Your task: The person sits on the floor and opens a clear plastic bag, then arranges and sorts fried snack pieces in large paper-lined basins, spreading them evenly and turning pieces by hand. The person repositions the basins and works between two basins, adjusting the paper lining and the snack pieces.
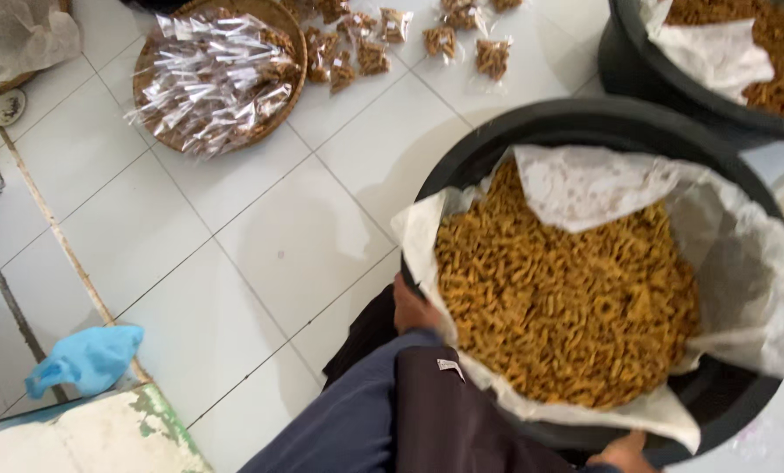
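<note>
My left hand (412,308) grips the rim of the black plastic tub (497,140) at centre right, fingers curled out of sight under the white liner (602,184). My right hand (624,454) touches the tub's near edge at the bottom, mostly cut off, so I cannot tell its spread. Inside, a heap of crinkly golden fried snack sticks (567,298). Upper left, a round woven tray (278,52) holds shiny clear wrappers (208,79).

The floor (260,219) is laid with large glossy white tiles and thin dark grout lines running diagonally across the frame, lit by soft, even light. At the lower left a worn painted ledge (102,434) with flaking green patches meets the tiles, a crumpled blue cloth (89,357) lying against it.
</note>
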